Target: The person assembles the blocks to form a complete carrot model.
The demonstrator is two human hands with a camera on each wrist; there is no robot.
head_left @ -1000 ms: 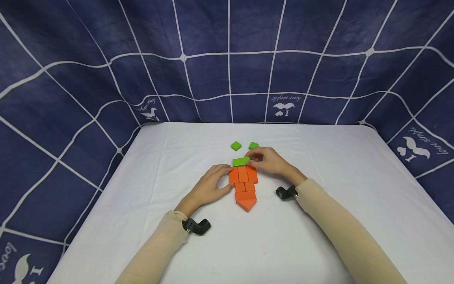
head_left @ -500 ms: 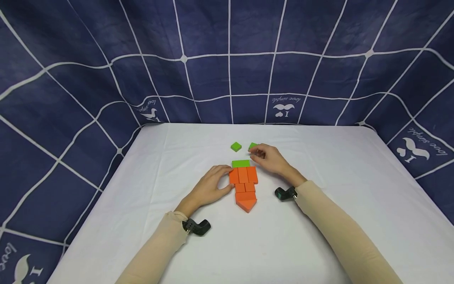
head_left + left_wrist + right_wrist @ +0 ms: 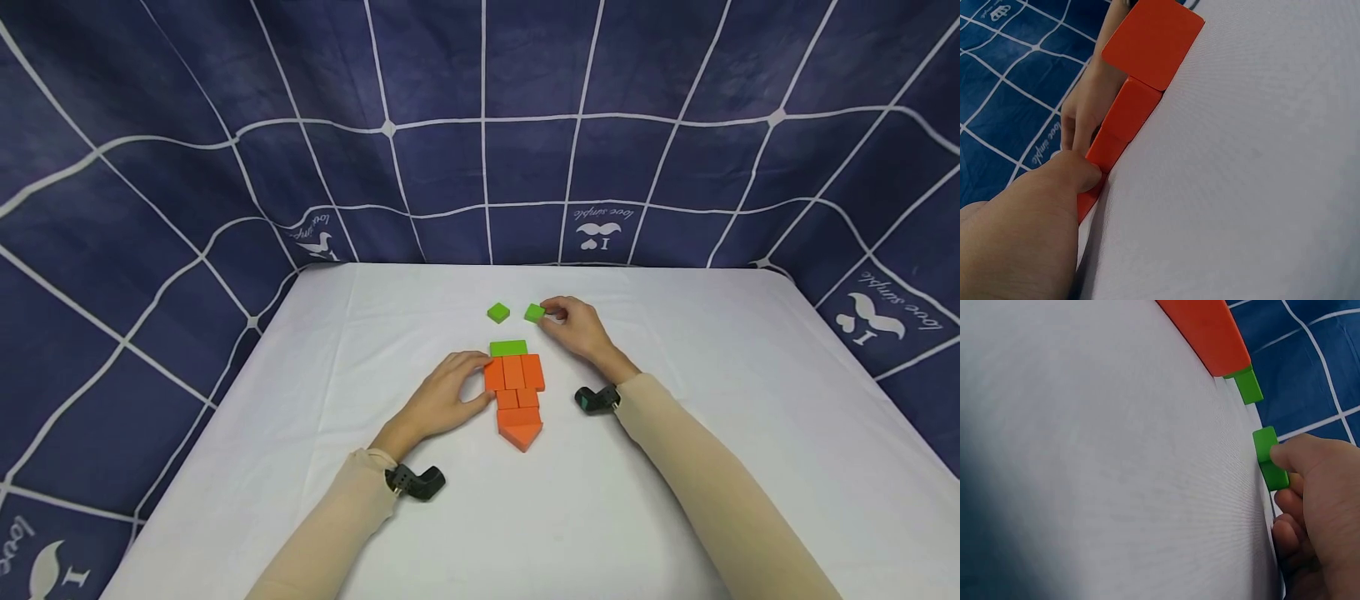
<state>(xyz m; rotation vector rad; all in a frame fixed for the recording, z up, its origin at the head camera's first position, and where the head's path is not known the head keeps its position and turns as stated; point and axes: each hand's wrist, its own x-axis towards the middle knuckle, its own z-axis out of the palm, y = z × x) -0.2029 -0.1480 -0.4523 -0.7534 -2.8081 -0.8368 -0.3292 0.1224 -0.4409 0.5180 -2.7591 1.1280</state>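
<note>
Several orange blocks (image 3: 514, 373) lie on the table in a joined column, with a pointed orange block (image 3: 521, 436) at the near end. A flat green rectangular block (image 3: 508, 347) sits against the far end. My left hand (image 3: 438, 398) rests beside the column's left side, fingertips at the top left orange block and thumb at its lower corner. In the left wrist view, the left thumb (image 3: 1088, 174) touches an orange side face. Farther back, my right hand (image 3: 581, 329) pinches a small green block (image 3: 1270, 459) between thumb and fingers.
Another small green block (image 3: 498, 312) lies on the white cloth-covered table (image 3: 675, 333), left of the pinched one. A dark blue curtain (image 3: 435, 167) with white lines hangs behind and at the sides of the table.
My right hand has let go of the green rectangular block, moved back and right, and taken hold of the small green block. The left hand stays in place.
</note>
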